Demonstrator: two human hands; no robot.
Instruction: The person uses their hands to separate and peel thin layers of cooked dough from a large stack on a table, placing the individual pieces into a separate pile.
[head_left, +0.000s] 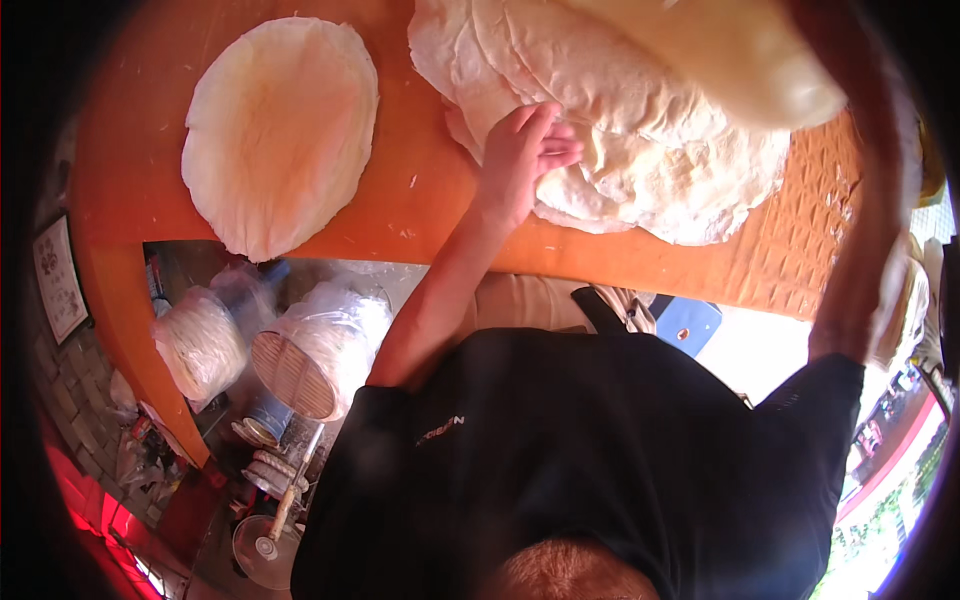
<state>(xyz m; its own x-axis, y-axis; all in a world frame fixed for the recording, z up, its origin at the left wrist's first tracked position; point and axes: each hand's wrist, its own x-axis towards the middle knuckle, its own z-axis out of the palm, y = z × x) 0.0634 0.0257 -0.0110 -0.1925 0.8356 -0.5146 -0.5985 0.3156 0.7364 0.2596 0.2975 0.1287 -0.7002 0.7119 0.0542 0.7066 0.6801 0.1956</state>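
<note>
My left hand (529, 154) is over the near left part of a heap of thin, pale, wrinkled flatbread or dough sheets (637, 165). Its fingers are slightly blurred and apart, with nothing visibly gripped; whether they touch the heap I cannot tell. My right arm stretches up along the right side, and its hand is beyond the top edge of the picture. Beside that arm, a motion-blurred pale sheet (757, 60) hangs over the heap; what holds it is hidden. To the left, one oval sheet (281, 135) lies flat by itself, its lower tip reaching the table's near edge.
The orange-brown table (409, 195) has a dented surface at right. Below it stand plastic-wrapped bundles (202, 345), a wrapped drum-shaped thing with a slatted end (296, 375), a blue can (266, 416) and a wooden-handled tool (285, 510). A blue object (686, 322) sits near my lap.
</note>
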